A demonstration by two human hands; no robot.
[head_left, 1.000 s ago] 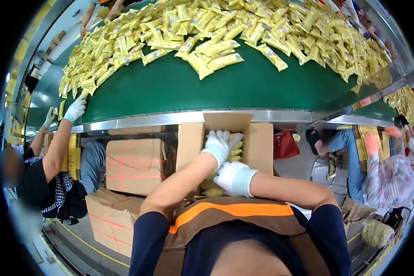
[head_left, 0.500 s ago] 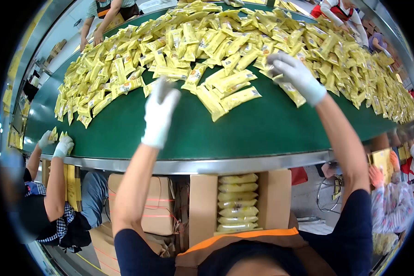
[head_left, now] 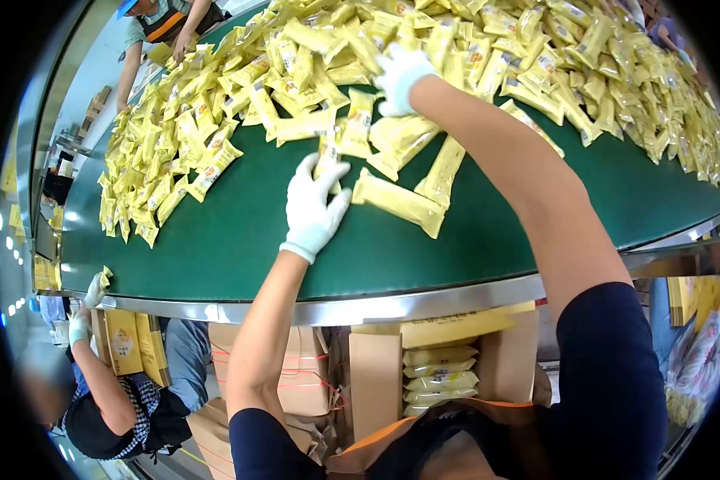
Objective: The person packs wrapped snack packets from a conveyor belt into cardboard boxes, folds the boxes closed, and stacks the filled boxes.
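Note:
My left hand (head_left: 316, 210), in a white glove, grips a small yellow packet (head_left: 326, 152) standing on end between thumb and fingers. My right hand (head_left: 404, 80), gloved too, reaches over the packets behind with its fingers spread, and seems to hold none. Just in front of it a few packets (head_left: 400, 138) overlap. A single packet (head_left: 398, 202) lies slanted to the right of my left hand on the green surface (head_left: 256, 240), touching another packet (head_left: 442, 172).
A large heap of yellow packets (head_left: 568, 48) covers the far side. Below the metal edge (head_left: 504, 294) stands an open cardboard box (head_left: 376, 376) with stacked packets, a yellow card (head_left: 456, 324) across its back. Co-workers (head_left: 104, 396) work at left and far left.
My left hand has moved right and closed on a packet. My right hand has swung left across the heap. The packets in front have shifted, and a yellow card now shows at the box.

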